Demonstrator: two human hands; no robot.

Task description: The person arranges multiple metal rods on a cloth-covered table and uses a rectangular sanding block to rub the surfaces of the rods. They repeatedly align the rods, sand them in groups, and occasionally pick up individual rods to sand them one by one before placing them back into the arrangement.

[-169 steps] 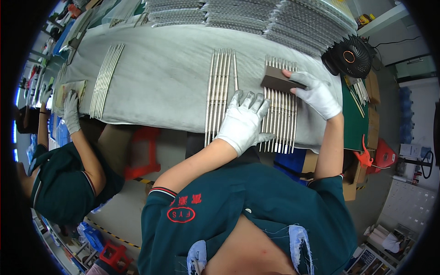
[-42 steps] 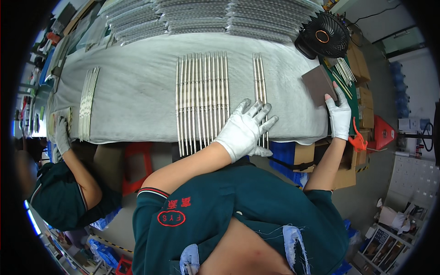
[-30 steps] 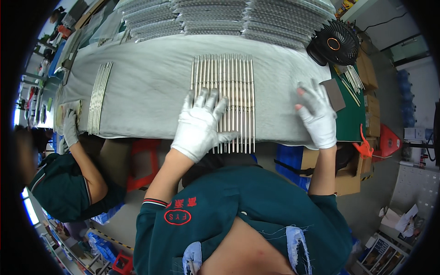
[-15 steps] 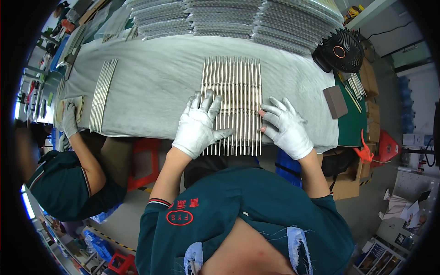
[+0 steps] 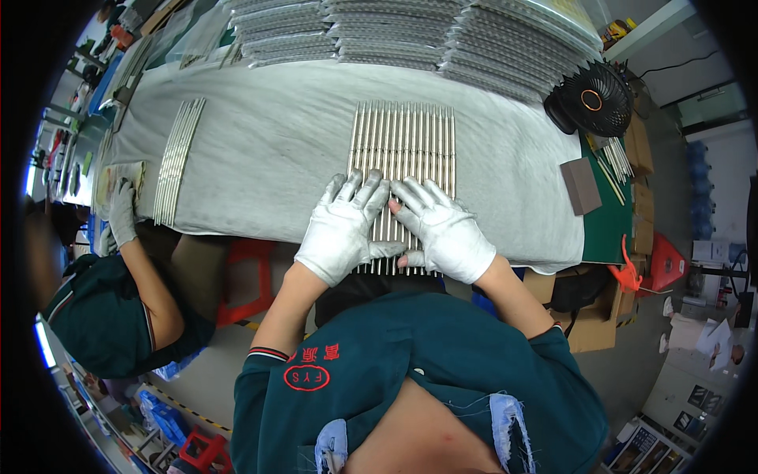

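Observation:
A row of slim metal rods point(image 5: 404, 134) lies side by side on the grey cloth, their near ends reaching the table's front edge. My left hand point(image 5: 339, 229), in a white glove with greyed fingertips, rests flat over the left part of the row with the fingers stretched out. Close beside it, my right hand point(image 5: 442, 233) is laid across the right part, fingers spread; its glove leaves a thumb tip and a fingertip bare. The middle of the rods is partly hidden beneath both hands.
Stacks of plastic-wrapped rods point(image 5: 387, 31) line the back. A black fan point(image 5: 591, 99) and a brown block point(image 5: 580, 187) stand on the right. At left lies a smaller bundle of rods point(image 5: 178, 162), near a co-worker's gloved hand point(image 5: 122, 213). Grey cloth point(image 5: 268, 142) covers the table.
My right hand has moved left from the rods' right edge onto the row, beside my left hand. My left hand has barely shifted.

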